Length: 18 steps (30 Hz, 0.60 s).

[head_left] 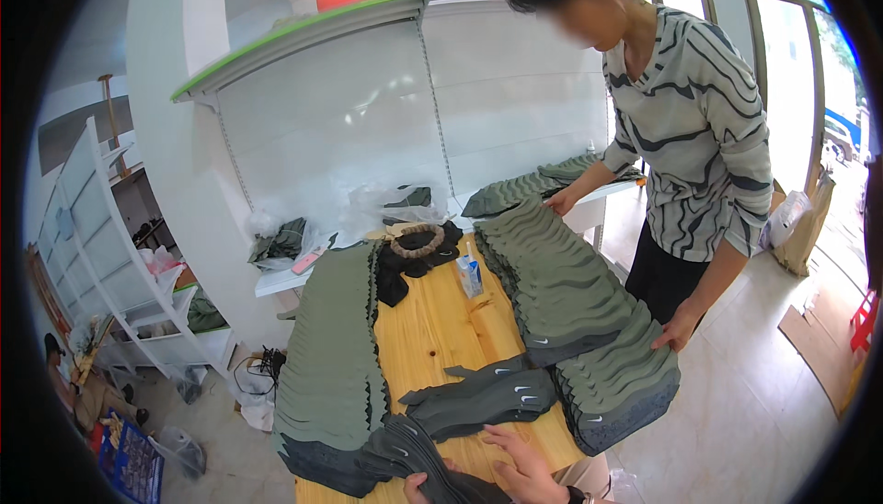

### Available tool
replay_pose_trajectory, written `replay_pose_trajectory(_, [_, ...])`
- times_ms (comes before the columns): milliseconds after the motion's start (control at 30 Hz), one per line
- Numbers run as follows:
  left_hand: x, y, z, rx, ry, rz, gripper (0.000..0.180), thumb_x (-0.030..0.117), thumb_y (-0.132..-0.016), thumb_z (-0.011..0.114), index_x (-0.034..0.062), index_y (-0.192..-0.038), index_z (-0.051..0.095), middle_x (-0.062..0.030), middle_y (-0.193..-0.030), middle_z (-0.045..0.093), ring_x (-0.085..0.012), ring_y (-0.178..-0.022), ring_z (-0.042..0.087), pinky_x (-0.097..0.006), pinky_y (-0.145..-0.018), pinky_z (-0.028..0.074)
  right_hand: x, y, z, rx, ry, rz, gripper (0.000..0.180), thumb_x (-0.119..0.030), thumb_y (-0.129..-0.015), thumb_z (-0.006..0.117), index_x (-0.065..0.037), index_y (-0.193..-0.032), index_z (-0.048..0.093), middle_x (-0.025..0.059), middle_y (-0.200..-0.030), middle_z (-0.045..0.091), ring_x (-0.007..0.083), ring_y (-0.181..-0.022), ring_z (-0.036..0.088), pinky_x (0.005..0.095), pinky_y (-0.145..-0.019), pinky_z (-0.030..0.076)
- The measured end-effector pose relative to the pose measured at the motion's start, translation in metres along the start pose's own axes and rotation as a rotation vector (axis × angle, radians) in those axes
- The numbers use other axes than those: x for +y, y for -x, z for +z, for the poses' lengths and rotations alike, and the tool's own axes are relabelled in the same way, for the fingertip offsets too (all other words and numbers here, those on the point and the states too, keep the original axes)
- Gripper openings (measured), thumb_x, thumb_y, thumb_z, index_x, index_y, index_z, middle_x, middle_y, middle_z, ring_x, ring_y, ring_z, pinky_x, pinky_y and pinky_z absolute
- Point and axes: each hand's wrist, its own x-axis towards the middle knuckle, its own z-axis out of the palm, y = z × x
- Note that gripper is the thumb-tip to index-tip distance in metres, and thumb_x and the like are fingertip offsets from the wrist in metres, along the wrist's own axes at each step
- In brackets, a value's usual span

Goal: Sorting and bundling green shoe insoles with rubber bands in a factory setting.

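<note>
At the table's near edge, my left hand (417,489) grips a bundle of dark grey-green fabric pieces (414,449), its thumb showing and the other fingers mostly hidden. Beside that bundle, my right hand (526,469) has its fingers apart, close to the bundle's right end. Just beyond lies another small pile of dark fabric pieces (483,398) with small white marks. To the left stretches a long overlapping stack of olive-green fabric pieces (326,348). A second long stack (552,274) runs along the right side, with a co-worker's hand (679,327) at its near part (621,375).
The co-worker (685,127) stands at the right of the wooden table (432,334). Black cloth with a beige ring (417,242) and a small blue-and-white packet (469,276) lie on it. Behind is a white shelf (322,108) holding plastic bags (372,205). A blue crate (131,463) sits lower left.
</note>
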Motion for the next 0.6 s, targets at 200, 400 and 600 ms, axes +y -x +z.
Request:
replay_pose_trajectory(200, [0.000,0.001,0.000,-0.030,-0.040,0.080,0.038,0.027,-0.071,0.058,-0.0010,-0.097,0.060,-0.0144,-0.084,0.064,-0.0281,-0.072,0.062,-0.036,-0.068,0.052,-0.023,-0.011,0.034,-0.233,-0.153,0.237,0.063,-0.022,-0.086,0.059,0.001,-0.136,0.028,0.0252,-0.129,0.043,0.0368,-0.120,0.042,0.0393,-0.101,0.033])
replay_pose_trajectory(400, [0.006,0.005,0.001,-0.047,-0.045,0.056,0.035,0.027,-0.072,0.058,-0.0007,-0.094,0.061,-0.0138,-0.082,0.064,-0.0276,-0.070,0.062,-0.036,-0.068,0.052,-0.020,-0.010,0.050,-0.329,0.077,0.205,0.074,-0.032,-0.081,0.063,0.006,-0.134,0.028,0.0289,-0.125,0.045,0.0411,-0.115,0.046,0.0401,-0.097,0.037])
replay_pose_trajectory(600, [0.002,0.005,-0.002,-0.067,-0.027,0.018,0.033,0.028,-0.073,0.059,-0.0004,-0.090,0.062,-0.0133,-0.079,0.065,-0.0271,-0.068,0.062,-0.036,-0.067,0.052,-0.019,-0.011,0.049,-0.394,0.206,0.154,0.068,-0.032,-0.083,0.060,0.006,-0.132,0.032,0.0268,-0.126,0.043,0.0405,-0.115,0.047,0.0422,-0.092,0.040])
